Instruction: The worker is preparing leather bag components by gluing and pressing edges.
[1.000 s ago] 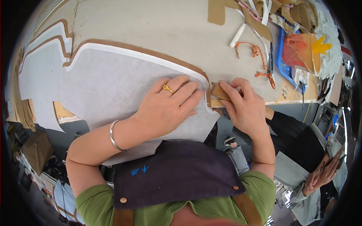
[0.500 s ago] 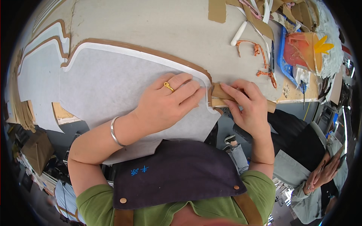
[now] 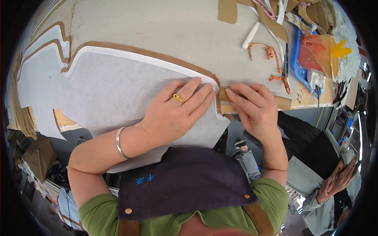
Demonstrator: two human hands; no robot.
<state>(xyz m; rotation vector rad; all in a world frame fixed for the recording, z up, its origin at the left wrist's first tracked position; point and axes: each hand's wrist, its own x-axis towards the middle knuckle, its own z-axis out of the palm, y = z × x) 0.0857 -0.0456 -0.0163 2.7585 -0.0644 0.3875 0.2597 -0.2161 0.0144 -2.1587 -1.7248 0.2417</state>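
Observation:
A large pale grey-white panel (image 3: 110, 82) with a white inner border and a brown edge lies on the table. My left hand (image 3: 177, 108), a gold ring on one finger, rests flat on its right part, fingers stretched toward the right edge. Just beyond that edge, my right hand (image 3: 254, 108) pinches a flat brown strip (image 3: 283, 103) between thumb and fingers. One end of the strip meets the panel's brown edge; the other sticks out to the right. My right fingers cover its middle.
A white-handled tool (image 3: 251, 35), orange cord (image 3: 271, 55) and a blue tray (image 3: 301, 74) with an orange container (image 3: 317, 53) lie at the right. Tan scraps (image 3: 271, 27) heap behind them. A smaller bordered panel (image 3: 43, 67) lies left. Another person's hands (image 3: 336, 181) show at lower right.
My right hand has shifted slightly left, its fingertips lower on the strip. The strip's outer end has swung up, lying nearer level. My left fingers have spread a little.

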